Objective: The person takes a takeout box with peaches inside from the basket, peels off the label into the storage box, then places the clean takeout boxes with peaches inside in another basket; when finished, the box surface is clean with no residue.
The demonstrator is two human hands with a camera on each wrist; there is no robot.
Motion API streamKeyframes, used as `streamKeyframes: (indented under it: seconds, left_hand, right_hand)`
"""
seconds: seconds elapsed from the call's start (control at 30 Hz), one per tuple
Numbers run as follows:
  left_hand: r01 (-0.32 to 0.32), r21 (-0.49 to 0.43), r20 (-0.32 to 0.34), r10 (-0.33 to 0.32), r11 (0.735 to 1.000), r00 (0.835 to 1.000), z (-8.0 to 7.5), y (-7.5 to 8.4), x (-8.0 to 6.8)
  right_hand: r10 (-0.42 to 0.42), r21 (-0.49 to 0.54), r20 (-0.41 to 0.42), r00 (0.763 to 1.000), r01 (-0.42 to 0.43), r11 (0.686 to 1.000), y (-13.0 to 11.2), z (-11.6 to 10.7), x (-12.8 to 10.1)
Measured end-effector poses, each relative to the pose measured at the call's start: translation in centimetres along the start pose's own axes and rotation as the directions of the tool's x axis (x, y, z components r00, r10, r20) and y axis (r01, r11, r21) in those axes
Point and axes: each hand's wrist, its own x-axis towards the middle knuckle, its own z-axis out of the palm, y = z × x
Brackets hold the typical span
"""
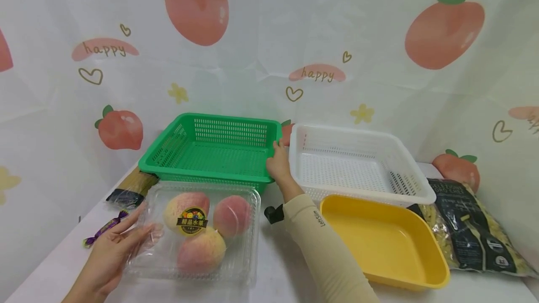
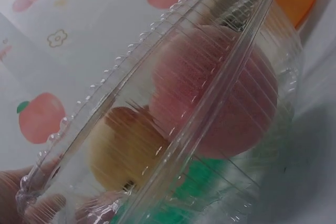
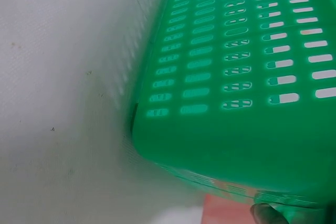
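In the head view my left hand (image 1: pixel 115 251) grips the left side of a clear plastic clamshell box (image 1: pixel 240 258). Three peaches (image 1: pixel 201 251) lie inside it, under a round black and gold label (image 1: pixel 192 221). The left wrist view shows the box tilted, with a peach (image 2: pixel 220 93) behind its ridged wall. My right hand (image 1: pixel 279 165) holds the right rim of a green slotted basket (image 1: pixel 227 158) behind the box. From the right wrist, the basket's perforated side (image 3: pixel 236 145) fills much of the view, and a fingertip (image 3: pixel 268 213) touches its edge; the other fingers are hidden there.
A white slotted basket (image 1: pixel 341 167) stands right of the green one, with a yellow tray (image 1: pixel 379 242) before it. At far right lies a pasta bag (image 1: pixel 476 228). A purple-wrapped candy (image 1: pixel 105 228) and a clear packet (image 1: pixel 134 188) lie at left. A patterned curtain (image 1: pixel 252 36) hangs behind.
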Motion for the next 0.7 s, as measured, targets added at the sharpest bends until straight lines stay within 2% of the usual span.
streamKeyframes:
  seconds: [0.13, 0.23, 0.4, 0.7]
  left_hand:
    - [0.013, 0.025, -0.023, -0.013, 1.0, 1.0, -0.4, -0.5, 0.0]
    - [0.019, 0.029, -0.014, -0.018, 0.999, 1.0, -0.5, -0.8, 0.2]
    - [0.098, 0.074, -0.05, -0.095, 0.992, 0.994, -0.4, -0.8, 0.6]
    - [0.092, 0.111, -0.034, -0.089, 0.989, 0.995, 0.5, -0.8, 0.7]
  right_hand:
    - [0.007, 0.005, -0.001, 1.0, -0.007, 1.0, 0.1, 0.0, 0.0]
    - [0.008, 0.011, -0.001, 1.0, -0.008, 1.0, 0.1, -0.1, 0.1]
    - [0.009, -0.011, 0.016, 1.0, -0.008, 1.0, -0.2, -0.2, 0.1]
    - [0.031, -0.101, 0.158, 0.987, -0.015, 0.995, -1.4, -1.0, -0.8]
